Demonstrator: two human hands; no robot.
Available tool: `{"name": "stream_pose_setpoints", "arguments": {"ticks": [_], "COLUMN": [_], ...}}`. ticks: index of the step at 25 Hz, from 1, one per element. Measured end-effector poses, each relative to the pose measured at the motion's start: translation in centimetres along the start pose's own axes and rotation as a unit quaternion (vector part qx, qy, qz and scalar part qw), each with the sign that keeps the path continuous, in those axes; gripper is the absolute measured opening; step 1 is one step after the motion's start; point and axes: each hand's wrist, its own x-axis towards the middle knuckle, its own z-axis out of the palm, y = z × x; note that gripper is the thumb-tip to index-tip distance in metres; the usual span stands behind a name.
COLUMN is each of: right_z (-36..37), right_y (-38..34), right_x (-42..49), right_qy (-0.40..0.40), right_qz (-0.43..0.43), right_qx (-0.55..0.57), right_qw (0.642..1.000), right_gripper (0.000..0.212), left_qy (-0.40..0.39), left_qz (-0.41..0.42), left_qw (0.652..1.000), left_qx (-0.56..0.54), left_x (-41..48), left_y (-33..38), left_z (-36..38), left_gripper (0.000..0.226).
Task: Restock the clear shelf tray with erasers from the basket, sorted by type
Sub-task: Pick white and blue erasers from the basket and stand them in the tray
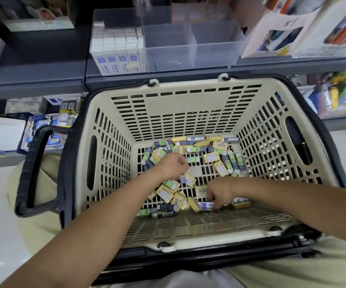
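**Cream basket point(113, 154) of erasers point(219, 145) below the clear tray point(215, 53)**

Cream plastic with a black rim, the basket stands just in front of the shelf point(43, 65); we see its floor strewn with loose erasers of three sorts: yellow boxes point(210, 157), green-and-purple sleeves point(231, 162) and white-and-blue bars point(196, 138); they lie thickest along the far wall and towards the near wall. The left hand point(173, 166) reaches down to the middle of the floor, fingers curled under; we cannot tell whether they hold anything, since the back of the hand hides them. The right hand point(219, 191) is closer to us, by the near wall; its fingers point(215, 206) curl down and pinch a white-and-blue eraser point(206, 204) that lies just beside a yellow box. On the shelf above, the clear tray is split into compartments; its leftmost compartment holds packed rows point(118, 48) of upright white-and-blue erasers, touching one another.
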Motion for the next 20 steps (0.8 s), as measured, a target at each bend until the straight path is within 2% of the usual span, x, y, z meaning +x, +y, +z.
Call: {"name": "stream_pose_setpoints", "arguments": {"ticks": [2,6,10,12,14,16,18,20], "right_z": [0.0,0.0,-0.2,-1.2,-2.3,-3.0,-3.0,-3.1], "right_y": [0.0,0.3,0.6,1.1,1.6,1.8,1.7,1.5], "right_x": [0.0,-0.5,-0.7,-1.0,-1.6,-1.9,-1.8,-1.5], "right_qy": [-0.006,0.015,-0.026,0.015,0.085,0.120,0.129,0.147], "right_qz": [0.004,-0.016,-0.035,-0.035,-0.018,-0.017,-0.024,-0.034], "right_qx": [0.028,0.079,0.168,0.227,0.334,0.429,0.506,0.561], "right_qw": [1.000,0.997,0.985,0.973,0.939,0.895,0.853,0.814], "right_gripper": [0.021,0.025,0.011,0.010,0.009,0.010,0.010,0.007], "left_qy": [-0.033,-0.056,-0.070,-0.079,-0.086,-0.083,-0.076,-0.077], "left_qz": [-0.010,-0.008,-0.027,-0.038,-0.051,-0.054,-0.051,-0.043], "left_qw": [0.999,0.998,0.997,0.996,0.994,0.985,0.955,0.928], "left_qx": [-0.009,0.003,-0.009,-0.015,-0.045,-0.141,-0.283,-0.363], "left_x": [-0.1,-0.1,-0.2,-0.2,-0.3,-0.3,-0.2,-0.3], "left_y": [0.0,-0.3,-0.5,-0.6,-0.5,-0.3,-0.1,0.0], "left_z": [0.3,0.6,0.4,0.3,0.3,0.1,-0.5,-0.8], "left_gripper": [0.007,0.008,0.009,0.009,0.017,0.018,0.010,0.007]}}
